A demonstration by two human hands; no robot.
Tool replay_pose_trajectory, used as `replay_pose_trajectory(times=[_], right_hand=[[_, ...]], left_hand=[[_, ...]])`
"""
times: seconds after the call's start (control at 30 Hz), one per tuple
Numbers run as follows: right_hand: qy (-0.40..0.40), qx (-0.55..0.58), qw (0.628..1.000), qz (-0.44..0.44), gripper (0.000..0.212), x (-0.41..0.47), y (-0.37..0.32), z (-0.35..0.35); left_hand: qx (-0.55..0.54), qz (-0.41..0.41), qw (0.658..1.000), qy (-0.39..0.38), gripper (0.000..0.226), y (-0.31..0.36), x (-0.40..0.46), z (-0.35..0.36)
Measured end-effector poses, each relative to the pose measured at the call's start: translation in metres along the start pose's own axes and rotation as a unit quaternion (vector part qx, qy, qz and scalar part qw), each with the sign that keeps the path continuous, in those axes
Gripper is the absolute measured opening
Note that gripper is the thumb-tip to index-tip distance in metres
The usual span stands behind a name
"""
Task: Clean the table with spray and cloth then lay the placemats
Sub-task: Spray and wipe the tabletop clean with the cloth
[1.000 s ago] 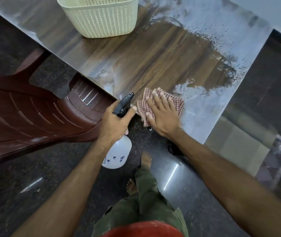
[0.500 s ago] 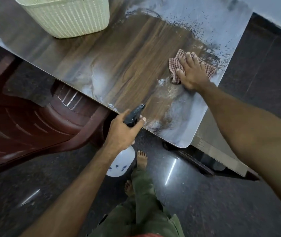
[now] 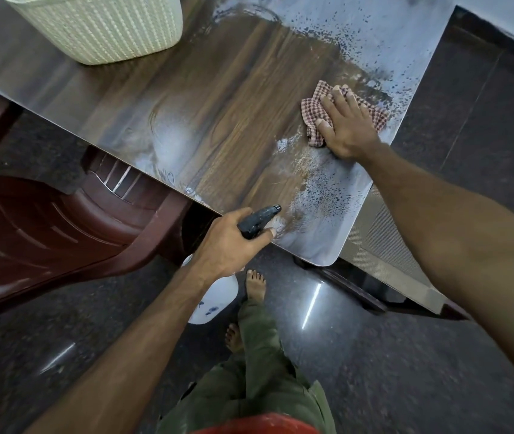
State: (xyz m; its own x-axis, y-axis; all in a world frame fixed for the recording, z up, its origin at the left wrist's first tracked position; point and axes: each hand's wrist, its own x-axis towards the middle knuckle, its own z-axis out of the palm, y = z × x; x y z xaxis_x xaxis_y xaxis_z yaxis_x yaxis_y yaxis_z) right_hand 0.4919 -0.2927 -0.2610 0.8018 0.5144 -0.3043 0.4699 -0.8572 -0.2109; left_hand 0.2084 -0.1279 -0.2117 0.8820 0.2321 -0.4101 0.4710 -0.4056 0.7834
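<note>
Flat-fingered, right hand (image 3: 348,126) presses one crumpled checked cloth (image 3: 315,109) onto the glossy woodgrain table (image 3: 218,120); left hand (image 3: 229,245) grips one white plastic bottle (image 3: 215,296); one woven basket (image 3: 102,26).

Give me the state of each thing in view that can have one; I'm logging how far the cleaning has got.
table: partly wiped, spray droplets left near the right edge
cloth: crumpled, flat on the table under the right hand
right hand: pressing on the cloth
spray bottle: gripped by its black head, hanging below the table edge
left hand: gripping the bottle
basket: upright on the table
</note>
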Motion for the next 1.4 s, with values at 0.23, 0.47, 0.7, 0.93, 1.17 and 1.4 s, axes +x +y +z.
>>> replay_pose_trajectory(times=[0.23,0.47,0.7,0.93,1.17,1.4], right_hand=[[0.025,-0.006,1.0,0.006,0.063,-0.019,0.003,0.013],[0.043,-0.025,0.999,0.013,0.064,-0.07,-0.024,0.041],[0.033,-0.036,0.996,-0.074,0.065,-0.175,-0.059,0.093],[0.071,-0.014,0.997,0.037,0.066,-0.11,-0.034,0.06],[0.048,-0.028,0.998,-0.003,0.067,-0.052,-0.099,0.055],[0.033,-0.031,0.992,-0.121,0.063,-0.167,-0.106,0.1]], left_hand=[[-0.072,-0.057,0.994,0.065,0.021,-0.004,0.001,-0.007],[-0.116,-0.019,0.984,0.131,0.027,0.013,0.003,-0.022],[-0.147,-0.003,0.974,0.17,0.017,0.026,0.01,-0.036],[-0.152,0.015,0.972,0.178,0.013,0.029,0.005,-0.046],[-0.149,0.034,0.972,0.18,0.021,0.033,0.009,-0.048],[-0.16,0.062,0.969,0.176,0.011,0.048,0.01,-0.057]])
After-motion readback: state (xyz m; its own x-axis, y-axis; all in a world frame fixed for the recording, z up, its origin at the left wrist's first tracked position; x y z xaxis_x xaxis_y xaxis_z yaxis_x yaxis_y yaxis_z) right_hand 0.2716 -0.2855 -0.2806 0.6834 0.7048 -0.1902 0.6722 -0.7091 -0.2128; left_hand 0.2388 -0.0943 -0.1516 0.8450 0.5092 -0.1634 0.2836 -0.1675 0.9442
